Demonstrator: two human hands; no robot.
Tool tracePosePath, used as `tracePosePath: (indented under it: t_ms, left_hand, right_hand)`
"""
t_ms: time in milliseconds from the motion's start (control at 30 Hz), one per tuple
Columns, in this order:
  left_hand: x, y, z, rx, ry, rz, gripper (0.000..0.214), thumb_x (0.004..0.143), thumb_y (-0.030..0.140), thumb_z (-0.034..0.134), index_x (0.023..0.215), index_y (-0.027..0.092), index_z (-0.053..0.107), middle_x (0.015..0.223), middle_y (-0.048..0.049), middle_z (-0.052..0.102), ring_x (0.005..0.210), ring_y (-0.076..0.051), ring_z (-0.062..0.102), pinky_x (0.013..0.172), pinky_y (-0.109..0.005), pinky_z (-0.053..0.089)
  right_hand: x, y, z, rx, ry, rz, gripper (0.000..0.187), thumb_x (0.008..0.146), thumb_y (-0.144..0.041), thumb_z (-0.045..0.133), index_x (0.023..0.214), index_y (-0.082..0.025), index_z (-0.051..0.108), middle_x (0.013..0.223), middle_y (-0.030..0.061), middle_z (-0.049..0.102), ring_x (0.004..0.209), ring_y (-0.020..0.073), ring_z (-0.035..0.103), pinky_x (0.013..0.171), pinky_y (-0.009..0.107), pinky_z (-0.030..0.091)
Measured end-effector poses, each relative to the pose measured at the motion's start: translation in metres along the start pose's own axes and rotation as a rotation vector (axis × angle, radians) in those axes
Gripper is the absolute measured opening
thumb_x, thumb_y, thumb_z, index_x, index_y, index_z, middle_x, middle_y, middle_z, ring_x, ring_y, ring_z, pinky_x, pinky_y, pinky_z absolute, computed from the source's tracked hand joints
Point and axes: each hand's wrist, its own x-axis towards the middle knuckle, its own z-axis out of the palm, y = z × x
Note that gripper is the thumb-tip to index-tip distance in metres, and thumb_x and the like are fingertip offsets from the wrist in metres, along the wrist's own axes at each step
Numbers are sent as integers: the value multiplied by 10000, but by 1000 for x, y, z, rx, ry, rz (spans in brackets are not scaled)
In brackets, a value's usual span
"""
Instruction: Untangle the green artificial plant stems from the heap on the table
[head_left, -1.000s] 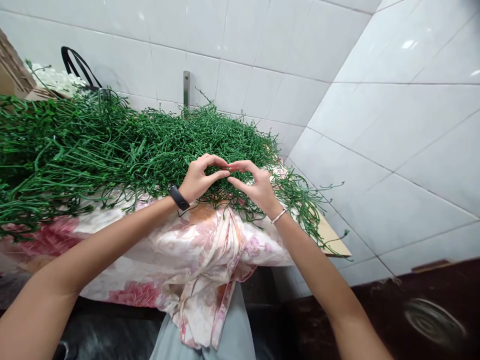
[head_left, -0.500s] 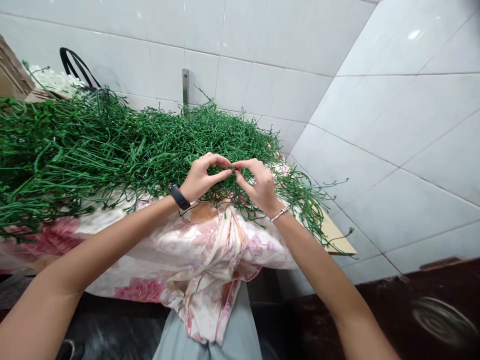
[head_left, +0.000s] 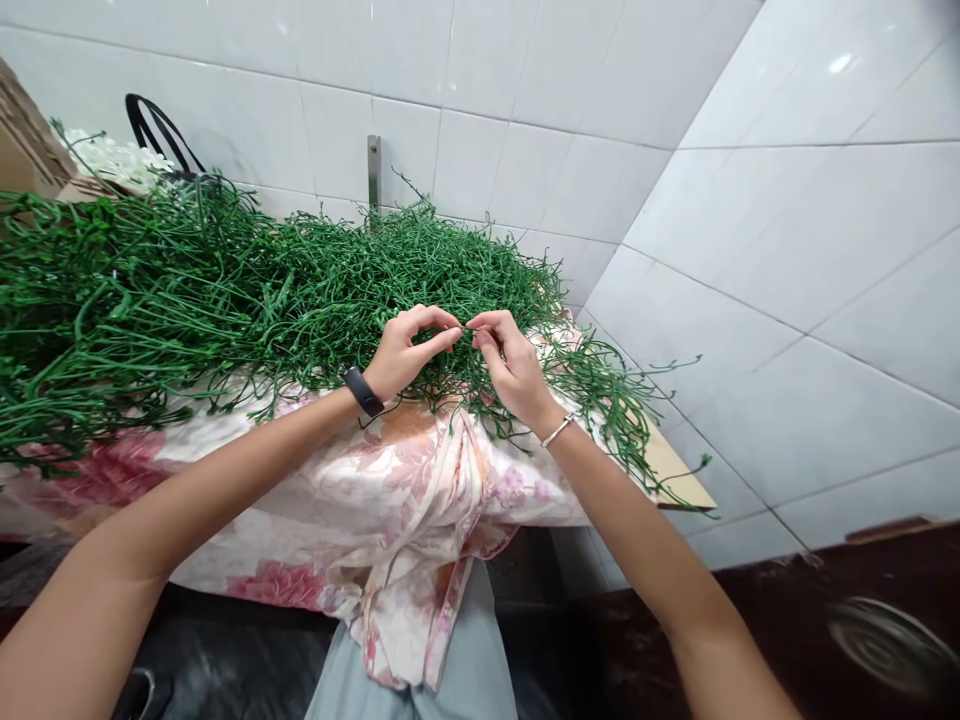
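fingers [head_left: 435,316] of left hand [head_left: 401,355] and right hand [head_left: 521,372] pinch a thin, dark green stem [head_left: 464,328].

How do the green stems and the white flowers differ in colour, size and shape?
Colour: the green stems are green throughout, while the white flowers look white.
Size: the stems form a wide heap across the cloth; the flowers show only as a small clump at the back left, beside the cardboard.
Shape: the stems are thin and tangled; the flowers look bunched and petalled.
Shared: both show in front of the tiled wall.
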Motion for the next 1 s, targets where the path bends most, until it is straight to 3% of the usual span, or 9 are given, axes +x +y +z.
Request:
tracePosePath:
  t_ms: [167,333,433,600,867,1000]
  left_hand:
    - [-1,0,1,-153,-46,-102,212,724,352,595,716,142,621,605,4,590,579,-92,533,637,-249,425]
    - [1,0,1,-332,-197,-258,198,696,298,621,781,119,623,638,-1,612,579,-88,554,646,-254,442]
    - [3,3,-1,-377,-216,-301,186,674,279,644,753,111,623,641,-5,613,583,-87,560,649,-254,448]
    - [5,5,-3,-450,-218,-323,156,689,251,632,748,108,613,630,3,600,573,-78,558,647,-245,443]
    - [8,5,-11,-406,-439,-320,149,729,276,592,774,134,589,612,23,530,558,-66,482,567,-213,385]
    - [10,7,-16,-348,-475,-268,159,756,295,563,759,137,586,599,19,528,559,-70,483,580,-218,390]
  right_hand:
    - [1,-2,-1,-119,1,-136,99,818,-198,472,916,-187,480,836,22,494,688,93,461,630,245,426]
    - [2,3,-3,-235,18,-231,97,841,-162,423,856,-191,515,841,33,487,734,100,492,636,243,445]
    - [1,3,-4,-261,29,-267,96,842,-176,435,873,-197,524,846,35,498,753,101,511,624,234,458]
    - [1,2,-4,-275,96,-309,93,828,-187,476,916,-200,503,864,36,518,764,99,524,593,217,464]
    - [0,4,-2,-286,44,-355,55,825,-181,472,847,-203,518,842,36,514,783,115,523,654,258,475]
    - [-2,1,0,-240,72,-373,91,808,-192,504,896,-209,517,871,37,518,775,115,528,616,249,481]
